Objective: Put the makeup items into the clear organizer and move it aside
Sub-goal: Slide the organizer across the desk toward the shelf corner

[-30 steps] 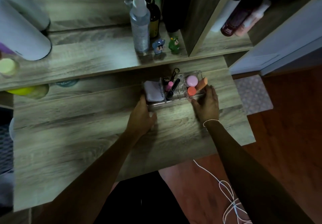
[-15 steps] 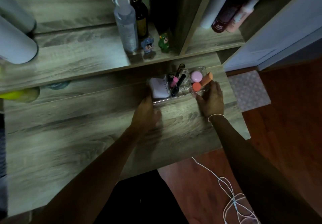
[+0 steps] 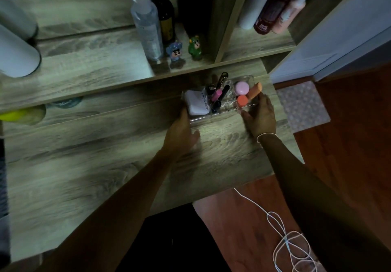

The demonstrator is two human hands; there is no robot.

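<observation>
The clear organizer (image 3: 227, 110) sits on the wooden desk (image 3: 105, 165), near the back right under the shelf edge. Inside lie a white compact (image 3: 195, 103), dark and pink tubes (image 3: 219, 96), a pink round sponge (image 3: 241, 87), an orange sponge (image 3: 242, 100) and an orange tube (image 3: 255, 90). My left hand (image 3: 182, 134) grips the organizer's left front corner. My right hand (image 3: 259, 116) holds its right end, fingers by the orange tube.
A raised shelf (image 3: 84, 70) behind carries a spray bottle (image 3: 148, 23), a dark bottle (image 3: 166, 17) and two small figurines (image 3: 184, 49). A cubby (image 3: 264, 45) holds bottles. A white cord (image 3: 285, 240) lies on the red floor; a patterned mat (image 3: 302, 104) is right of the desk.
Both hands have slid the organizer to the right and slightly back along the desk, toward its right end. The hands keep their hold on its two ends.
</observation>
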